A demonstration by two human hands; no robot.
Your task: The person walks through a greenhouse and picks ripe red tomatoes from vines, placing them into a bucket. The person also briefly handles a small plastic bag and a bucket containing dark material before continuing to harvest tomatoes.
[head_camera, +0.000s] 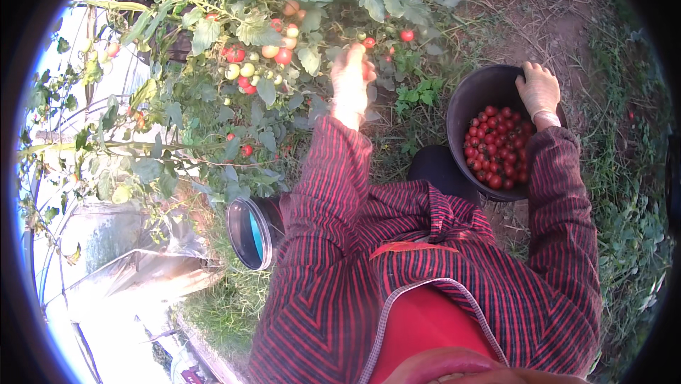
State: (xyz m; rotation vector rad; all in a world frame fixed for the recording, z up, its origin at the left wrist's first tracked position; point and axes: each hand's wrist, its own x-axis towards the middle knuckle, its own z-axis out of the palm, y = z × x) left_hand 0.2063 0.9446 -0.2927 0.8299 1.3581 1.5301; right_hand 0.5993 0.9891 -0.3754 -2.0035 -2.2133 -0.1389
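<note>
My left hand [351,83] is raised at the tomato plants [255,27], its fingers curled around a red tomato [367,71]. Glare washes out part of that hand, and the fingers hide most of the fruit. Close by its fingertips, another red tomato [368,43] hangs among the leaves. To the left grows a cluster of red, orange and green tomatoes [270,52]. My right hand [538,88] grips the far right rim of a dark bucket [462,112]. Many small red tomatoes [497,147] lie in the bucket's bottom.
A dark round object [249,233] with a pale rim and teal inside is beside my left elbow. My dark-clothed knee [444,171] touches the bucket. Grass and weeds [622,197] border bare soil [558,16]. Plastic sheeting [127,272] and vines stand at left.
</note>
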